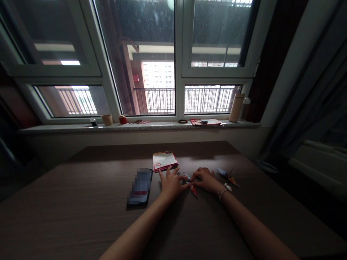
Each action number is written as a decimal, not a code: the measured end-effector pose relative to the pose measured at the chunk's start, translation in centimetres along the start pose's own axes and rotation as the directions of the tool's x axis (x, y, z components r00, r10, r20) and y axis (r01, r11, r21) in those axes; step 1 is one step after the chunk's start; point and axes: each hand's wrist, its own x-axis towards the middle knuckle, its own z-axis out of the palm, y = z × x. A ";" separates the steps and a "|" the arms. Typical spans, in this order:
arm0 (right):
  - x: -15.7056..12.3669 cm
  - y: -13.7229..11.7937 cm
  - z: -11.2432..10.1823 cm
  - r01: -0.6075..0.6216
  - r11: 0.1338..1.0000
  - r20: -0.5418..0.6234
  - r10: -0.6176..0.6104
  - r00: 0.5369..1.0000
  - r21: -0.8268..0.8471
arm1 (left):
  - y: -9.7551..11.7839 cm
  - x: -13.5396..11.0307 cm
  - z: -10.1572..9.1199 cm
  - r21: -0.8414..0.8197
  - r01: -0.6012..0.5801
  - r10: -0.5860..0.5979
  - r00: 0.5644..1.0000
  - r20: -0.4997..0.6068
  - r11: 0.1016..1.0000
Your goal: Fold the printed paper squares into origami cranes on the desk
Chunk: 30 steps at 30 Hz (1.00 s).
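Observation:
Both my hands rest on a dark wooden table [81, 202], close together. My left hand [170, 182] lies with fingers stretched out, its thumb touching a small folded piece of coloured paper [191, 187]. My right hand [204, 178] has its fingers curled and pressed down on the same paper piece. A finished folded paper figure [230, 177] lies just right of my right hand. A stack of coloured paper sheets [164, 160] sits just beyond my left hand.
A phone [140, 187] lies left of my left hand. The windowsill holds a paper cup [107, 119], a small red cup [123, 119], scissors on a red booklet [206, 122] and a tall tan cylinder [236, 107]. Curtains hang at right.

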 end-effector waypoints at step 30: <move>-0.6 -1.1 -0.3 0.013 0.999 -0.007 -0.013 1.000 -0.042 | -1.1 0.6 0.2 0.031 0.017 -0.019 0.997 0.080 0.999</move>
